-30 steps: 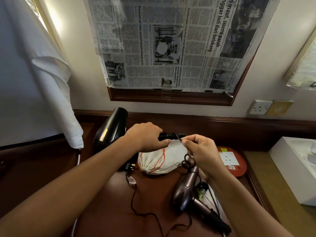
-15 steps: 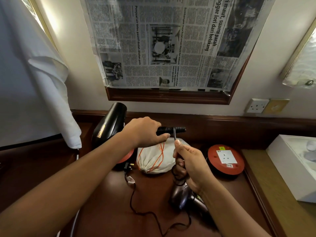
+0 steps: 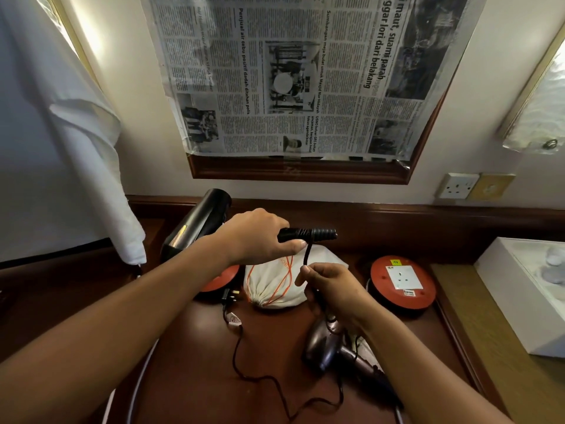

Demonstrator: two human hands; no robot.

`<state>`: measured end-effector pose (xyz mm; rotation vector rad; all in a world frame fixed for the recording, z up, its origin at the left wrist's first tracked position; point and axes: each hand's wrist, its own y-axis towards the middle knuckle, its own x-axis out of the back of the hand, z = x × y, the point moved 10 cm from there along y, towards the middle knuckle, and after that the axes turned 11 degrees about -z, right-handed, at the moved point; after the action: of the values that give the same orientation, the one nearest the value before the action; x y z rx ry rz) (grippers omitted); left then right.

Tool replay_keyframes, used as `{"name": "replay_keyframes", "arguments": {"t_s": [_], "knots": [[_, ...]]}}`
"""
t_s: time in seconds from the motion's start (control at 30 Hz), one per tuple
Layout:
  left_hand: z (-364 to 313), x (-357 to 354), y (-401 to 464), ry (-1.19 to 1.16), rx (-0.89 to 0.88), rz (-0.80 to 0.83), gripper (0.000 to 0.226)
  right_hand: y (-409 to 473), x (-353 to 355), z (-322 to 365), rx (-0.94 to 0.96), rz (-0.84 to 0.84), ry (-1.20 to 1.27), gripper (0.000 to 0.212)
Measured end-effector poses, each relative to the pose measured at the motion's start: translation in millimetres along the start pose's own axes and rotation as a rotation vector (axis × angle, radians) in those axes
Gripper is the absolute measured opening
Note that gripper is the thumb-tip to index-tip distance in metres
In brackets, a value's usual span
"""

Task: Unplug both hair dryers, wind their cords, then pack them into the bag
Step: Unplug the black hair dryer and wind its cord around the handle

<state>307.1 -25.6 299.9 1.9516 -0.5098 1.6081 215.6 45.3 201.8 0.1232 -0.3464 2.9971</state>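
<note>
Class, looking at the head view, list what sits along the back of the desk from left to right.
black hair dryer → white drawstring bag → red round socket unit → white box

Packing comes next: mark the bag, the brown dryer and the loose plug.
bag [image 3: 275, 289]: head view, on its cloth side.
brown dryer [image 3: 321, 347]: head view, on its barrel.
plug [image 3: 230, 296]: head view, on its black body.

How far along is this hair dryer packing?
Early on. A plug lies loose on the desk, so at least one dryer looks unplugged. In hand: the left hand grips the black dryer by its handle while the right hand winds its cord. Left: the brown dryer lies on the desk, and the drawstring bag looks closed, with neither dryer inside.
</note>
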Motion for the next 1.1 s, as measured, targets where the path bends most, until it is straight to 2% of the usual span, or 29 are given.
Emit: {"name": "replay_keyframes", "arguments": {"t_s": [0.17, 0.3, 0.43, 0.57, 0.63, 0.8, 1.0, 1.1], "knots": [[-3, 7, -2, -0.092, -0.022, -0.02, 0.041, 10, 3, -13, -0.036, 0.033, -0.192, 0.065], [-9, 14, -3, -0.161, -0.037, -0.022, 0.037, 11, -11, -30, -0.168, 0.202, 0.095, 0.076], [-11, 15, -4, -0.217, -0.045, -0.006, 0.039, 18, -11, -29, -0.194, 0.252, 0.349, 0.046], [-14, 12, -10, -0.186, -0.075, 0.042, 0.036, 32, 7, -18, -0.112, 0.197, 0.416, 0.026], [-16, 11, -12, -0.174, -0.083, 0.054, 0.034, 39, 19, -10, -0.078, 0.147, 0.363, 0.016], [-18, 4, -13, -0.114, -0.084, 0.068, 0.029, 55, 43, 18, 0.003, 0.017, 0.133, 0.026], [-15, -2, -13, -0.013, -0.075, 0.111, 0.028, 58, 58, 61, 0.121, -0.056, -0.1, 0.015], [-14, -5, -13, 0.085, -0.075, 0.11, 0.027, 56, 64, 87, 0.249, -0.116, -0.298, 0.008]]}}
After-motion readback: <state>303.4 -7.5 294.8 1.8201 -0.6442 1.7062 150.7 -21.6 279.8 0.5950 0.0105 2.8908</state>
